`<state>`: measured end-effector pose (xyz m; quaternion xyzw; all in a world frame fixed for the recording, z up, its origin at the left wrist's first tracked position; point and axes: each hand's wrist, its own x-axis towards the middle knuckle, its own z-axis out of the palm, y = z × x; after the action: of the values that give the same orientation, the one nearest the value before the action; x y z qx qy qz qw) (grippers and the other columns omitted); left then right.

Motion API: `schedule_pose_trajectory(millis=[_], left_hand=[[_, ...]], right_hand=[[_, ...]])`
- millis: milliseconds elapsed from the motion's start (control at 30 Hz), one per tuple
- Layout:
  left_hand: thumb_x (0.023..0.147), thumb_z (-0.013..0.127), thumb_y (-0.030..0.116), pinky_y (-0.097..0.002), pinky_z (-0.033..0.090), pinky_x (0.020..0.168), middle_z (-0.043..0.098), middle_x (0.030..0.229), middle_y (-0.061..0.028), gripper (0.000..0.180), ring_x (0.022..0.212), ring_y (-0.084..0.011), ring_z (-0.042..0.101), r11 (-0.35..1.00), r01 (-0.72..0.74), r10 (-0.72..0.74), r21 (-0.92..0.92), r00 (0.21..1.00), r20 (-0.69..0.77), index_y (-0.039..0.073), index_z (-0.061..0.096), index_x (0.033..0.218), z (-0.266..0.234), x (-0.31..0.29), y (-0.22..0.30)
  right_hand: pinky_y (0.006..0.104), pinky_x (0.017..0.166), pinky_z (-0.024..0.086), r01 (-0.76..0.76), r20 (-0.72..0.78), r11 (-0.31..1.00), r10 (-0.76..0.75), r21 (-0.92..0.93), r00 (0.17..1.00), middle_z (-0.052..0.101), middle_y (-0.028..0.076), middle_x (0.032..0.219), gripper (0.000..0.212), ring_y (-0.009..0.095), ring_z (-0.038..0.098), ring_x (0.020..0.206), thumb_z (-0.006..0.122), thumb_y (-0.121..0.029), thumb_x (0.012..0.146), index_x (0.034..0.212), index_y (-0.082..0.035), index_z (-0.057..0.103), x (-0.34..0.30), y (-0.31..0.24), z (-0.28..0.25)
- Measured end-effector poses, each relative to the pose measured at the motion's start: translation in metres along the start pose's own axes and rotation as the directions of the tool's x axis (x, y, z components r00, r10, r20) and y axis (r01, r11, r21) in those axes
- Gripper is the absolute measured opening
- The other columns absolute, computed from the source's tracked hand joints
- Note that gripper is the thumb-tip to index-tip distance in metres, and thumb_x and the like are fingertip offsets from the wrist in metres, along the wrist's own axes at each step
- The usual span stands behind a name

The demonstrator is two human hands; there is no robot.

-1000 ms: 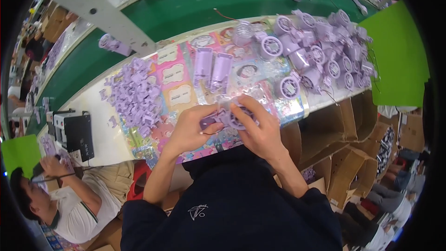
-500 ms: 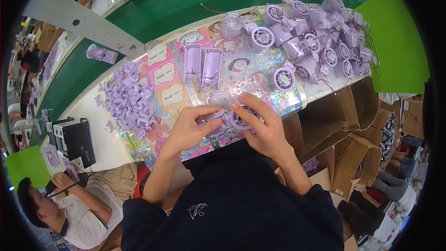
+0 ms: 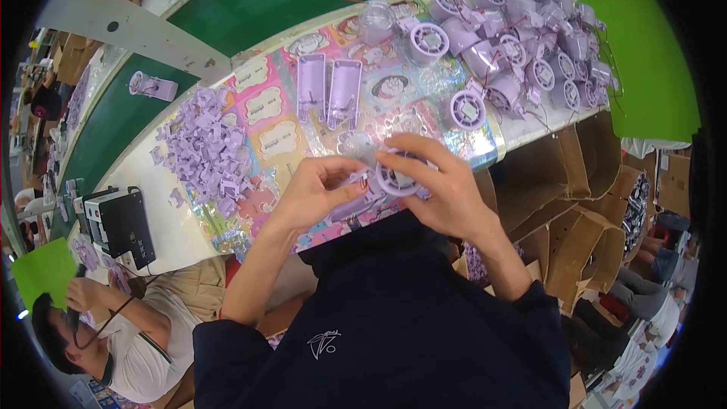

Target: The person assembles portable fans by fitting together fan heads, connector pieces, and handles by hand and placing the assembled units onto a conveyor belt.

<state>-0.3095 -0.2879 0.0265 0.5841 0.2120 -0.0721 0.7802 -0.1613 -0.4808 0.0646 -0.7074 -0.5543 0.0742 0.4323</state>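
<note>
Close to the table's near edge, my right hand is closed around a round purple fan head with a spoked ring. My left hand pinches the purple handle piece beside it, and a bit of red shows under the fingers. Head and handle touch, but fingers hide where they meet. Beyond my hands lie two long, hollow purple handle shells. A heap of small purple plastic parts sits to the left. At the right, purple fan heads with thin red wires form a large pile.
A patterned, shiny sheet covers the table. Behind runs a green conveyor belt carrying a purple fan piece. A black-and-white box device stands left, near a seated person. Open cardboard boxes are at lower right.
The view has shifted slightly, and the table things appear higher. My left fingers have shifted a little on the handle, and the pieces are tilted slightly differently. Both hands keep hold.
</note>
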Motion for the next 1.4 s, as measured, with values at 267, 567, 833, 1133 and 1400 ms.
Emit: schedule_pose_trajectory(millis=[267,567,833,1133,1400], left_hand=[[0.09,0.075,0.004,-0.0309,0.051,0.093,0.07,0.11,-0.0103,0.037,0.103,-0.014,0.064,0.924,-0.247,0.257,0.293,0.967,0.005,0.0,0.058,0.122,0.019,-0.006,0.019],[0.088,0.078,0.006,-0.0295,0.053,0.085,0.072,0.103,-0.0082,0.036,0.095,-0.0136,0.067,0.847,-0.402,0.509,0.346,0.8,-0.317,-0.004,0.061,0.118,-0.021,0.037,0.051],[0.087,0.077,0.025,-0.0331,0.054,0.08,0.074,0.101,-0.0165,0.043,0.09,-0.0217,0.071,0.882,-0.155,0.45,0.445,0.558,-0.698,-0.003,0.068,0.117,-0.185,0.189,0.129],[0.087,0.069,0.033,-0.0456,0.046,0.1,0.067,0.124,-0.0183,0.046,0.118,-0.0369,0.06,0.498,0.449,0.717,0.742,0.269,-0.643,0.005,0.069,0.123,-0.228,0.229,0.115],[0.07,0.06,-0.013,-0.0487,0.04,0.112,0.052,0.142,-0.0187,0.058,0.135,-0.0396,0.047,-0.182,-0.353,0.55,0.918,0.737,0.393,0.013,0.068,0.121,-0.095,0.115,0.111]], right_hand=[[0.0385,0.09,0.057,0.07,-0.033,0.992,-0.074,-0.1,0.997,0.063,0.016,0.128,0.067,0.035,0.066,0.112,0.074,0.011,0.062,0.125,-0.009,0.069,0.007,-0.005,-0.006],[0.0479,0.101,0.046,-0.328,-0.426,0.779,0.087,-0.534,0.901,0.055,0.021,0.134,0.061,0.042,0.054,0.121,0.08,-0.009,0.076,0.132,0.0,0.058,-0.009,0.041,0.003],[0.046,0.083,0.05,-0.222,-0.447,0.888,0.02,-0.403,0.894,0.06,0.014,0.111,0.043,0.036,0.058,0.098,0.088,-0.016,0.068,0.101,-0.006,0.062,-0.017,0.066,0.031],[0.0393,0.088,0.053,-0.193,-0.574,0.972,0.082,-0.134,0.814,0.049,0.019,0.128,0.052,0.033,0.062,0.103,0.088,-0.007,0.069,0.114,-0.005,0.062,-0.021,0.072,0.057],[0.043,0.094,0.046,-0.162,-0.317,0.985,0.138,-0.051,0.938,0.062,0.01,0.113,0.054,0.034,0.055,0.109,0.092,-0.015,0.062,0.11,-0.008,0.069,-0.019,0.073,0.029]])
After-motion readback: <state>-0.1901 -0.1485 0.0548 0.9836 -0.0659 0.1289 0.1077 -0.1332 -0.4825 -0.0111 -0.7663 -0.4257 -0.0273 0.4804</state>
